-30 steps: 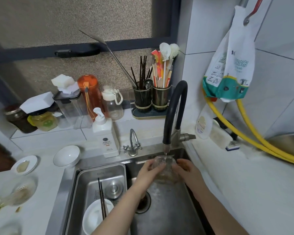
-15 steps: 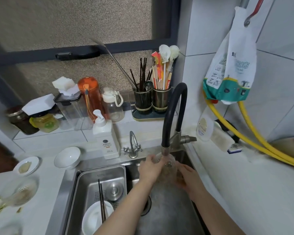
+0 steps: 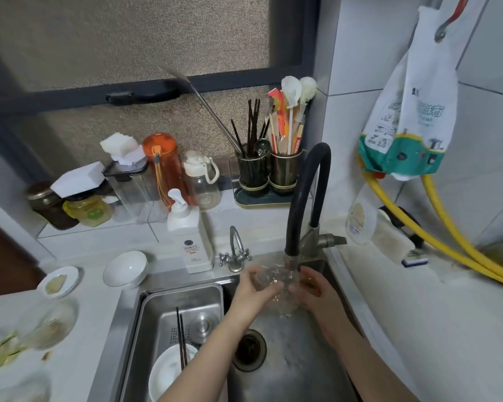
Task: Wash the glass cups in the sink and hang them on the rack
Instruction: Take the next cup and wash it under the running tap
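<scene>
White tiles and a mesh window stand behind a steel sink, and the counter around it is pale. A black tap curves over the right basin, and water runs from its end. On the ledge behind are jars, an orange bottle, a soap dispenser and a holder with chopsticks and brushes. The left basin holds a tray with a white bowl and dark chopsticks across it.

The glass cup is directly under the tap, above the drain, between the two hands. The left hand has its fingers curled round the left side of the cup. The right hand touches the right side; its fingers seem wrapped on the glass too, but water and blur hide how they lie exactly.

I judge the washing step is in progress, and no rack is visible in this view. The cup looks light and stiff, but it is wet, so it will be slippery, and it is fragile against the steel basin and the metal end of the tap. A good hold is round the body with the whole hand, not only at the thin rim. Keeping one hand firm on the cup while the other rubs is safer, and the cup should stay low over the sink.
</scene>
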`<state>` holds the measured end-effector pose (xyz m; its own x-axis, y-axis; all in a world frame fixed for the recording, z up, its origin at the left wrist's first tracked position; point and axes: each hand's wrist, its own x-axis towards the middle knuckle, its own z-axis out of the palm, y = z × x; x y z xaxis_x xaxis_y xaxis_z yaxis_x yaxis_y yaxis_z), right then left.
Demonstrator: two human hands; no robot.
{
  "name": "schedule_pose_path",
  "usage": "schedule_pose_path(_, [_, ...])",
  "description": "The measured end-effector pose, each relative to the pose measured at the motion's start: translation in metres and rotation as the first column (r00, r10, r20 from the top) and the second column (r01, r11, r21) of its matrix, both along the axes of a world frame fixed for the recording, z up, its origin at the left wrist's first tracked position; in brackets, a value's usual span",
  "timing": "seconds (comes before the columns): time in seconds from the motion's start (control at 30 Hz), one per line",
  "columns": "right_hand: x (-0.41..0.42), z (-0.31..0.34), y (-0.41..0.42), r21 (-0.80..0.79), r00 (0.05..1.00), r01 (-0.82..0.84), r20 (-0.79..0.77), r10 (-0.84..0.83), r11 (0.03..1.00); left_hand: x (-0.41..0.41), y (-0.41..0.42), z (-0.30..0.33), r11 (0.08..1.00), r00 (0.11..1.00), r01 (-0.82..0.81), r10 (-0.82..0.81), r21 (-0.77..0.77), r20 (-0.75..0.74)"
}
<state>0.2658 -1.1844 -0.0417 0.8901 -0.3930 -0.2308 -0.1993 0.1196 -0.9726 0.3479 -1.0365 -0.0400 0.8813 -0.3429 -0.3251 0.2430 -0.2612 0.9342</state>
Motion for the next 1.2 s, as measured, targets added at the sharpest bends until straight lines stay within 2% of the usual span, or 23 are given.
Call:
schedule_pose_path(0.37, [-0.001, 0.006, 0.003, -0.169, 0.979, -0.201, 0.008, 0.205, 0.965, -0.001, 0.02, -0.003, 0.995, 0.984, 0.096, -0.096, 0.01, 0.15])
schedule_pose_path(0.5, [-0.007, 0.009, -0.003, -0.096, 0.969, -0.24, 0.04, 0.245, 0.966, 0.001, 0.021, -0.003, 0.985, 0.959, 0.161, -0.17, 0.056, 0.229])
schedule_pose_path(0.53, [-0.01, 0.011, -0.006, -0.147, 0.965, -0.247, 0.052, 0.256, 0.958, 0.002, 0.021, -0.002, 0.979, 0.95, 0.193, -0.202, 0.061, 0.237])
schedule_pose_path(0.6, [-0.012, 0.015, -0.013, -0.438, 0.947, -0.26, 0.06, 0.317, 0.86, 0.005, 0.021, 0.001, 0.96, 0.935, 0.27, -0.281, 0.078, 0.216])
schedule_pose_path(0.67, [-0.011, 0.021, -0.017, -0.7, 0.894, -0.303, 0.027, 0.448, 0.646, 0.011, 0.021, 0.004, 0.932, 0.918, 0.348, -0.361, 0.1, 0.166])
schedule_pose_path(0.7, [-0.009, 0.025, -0.018, -0.76, 0.862, -0.339, -0.015, 0.507, 0.554, 0.014, 0.021, 0.007, 0.916, 0.905, 0.387, -0.4, 0.108, 0.146])
schedule_pose_path(0.8, [-0.006, 0.037, -0.021, -0.771, 0.787, -0.486, -0.182, 0.589, 0.411, 0.021, 0.019, 0.016, 0.865, 0.864, 0.48, -0.495, 0.146, 0.091])
schedule_pose_path(0.87, [-0.006, 0.043, -0.025, -0.715, 0.741, -0.586, -0.283, 0.609, 0.381, 0.025, 0.019, 0.02, 0.855, 0.855, 0.504, -0.514, 0.123, 0.063])
schedule_pose_path(0.93, [-0.007, 0.05, -0.028, -0.627, 0.727, -0.638, -0.299, 0.618, 0.447, 0.026, 0.019, 0.024, 0.854, 0.853, 0.513, -0.518, 0.083, 0.058])
schedule_pose_path(1.07, [-0.008, 0.055, -0.027, -0.368, 0.821, -0.568, -0.181, 0.542, 0.737, 0.021, 0.016, 0.021, 0.914, 0.915, 0.402, -0.4, -0.057, 0.042])
schedule_pose_path(1.2, [-0.006, 0.045, -0.018, -0.231, 0.899, -0.438, -0.106, 0.425, 0.869, 0.016, 0.01, 0.02, 0.952, 0.955, 0.294, -0.288, -0.084, 0.07])
